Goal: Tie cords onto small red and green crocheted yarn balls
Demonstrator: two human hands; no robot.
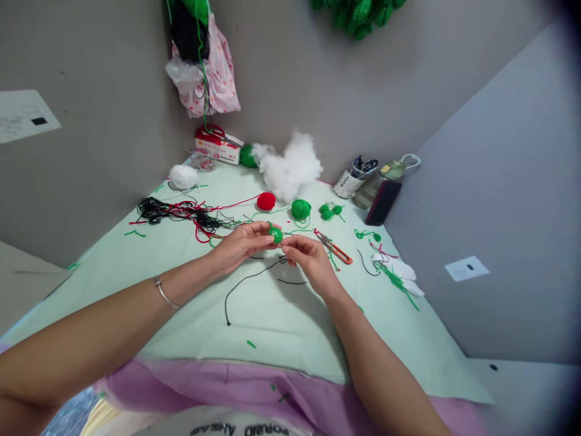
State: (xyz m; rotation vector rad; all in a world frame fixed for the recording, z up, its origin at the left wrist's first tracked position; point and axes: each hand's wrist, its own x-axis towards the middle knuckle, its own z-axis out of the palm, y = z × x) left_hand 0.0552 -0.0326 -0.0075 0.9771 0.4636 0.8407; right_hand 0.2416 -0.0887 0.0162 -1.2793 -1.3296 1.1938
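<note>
Between the thumb and fingers of my left hand (245,243) is a small green yarn ball (275,234), held above the table. My right hand (308,254) is pinched close to the ball's right side; what sits in its fingertips is too small to make out. A black cord (247,277) runs from just below the right fingertips down to a knotted end on the table. Beneath the hands lies a short black cord piece (293,281). Orange-handled snips (334,247) lie right of my right hand.
Behind the hands are a red yarn ball (265,201), a green yarn ball (301,209) and white stuffing (293,166). Tangled black yarn (157,210) lies left. A pen cup (349,183), bottle (368,189) and dark phone-like slab (384,203) stand back right. Red scissors (215,132) rest on a box.
</note>
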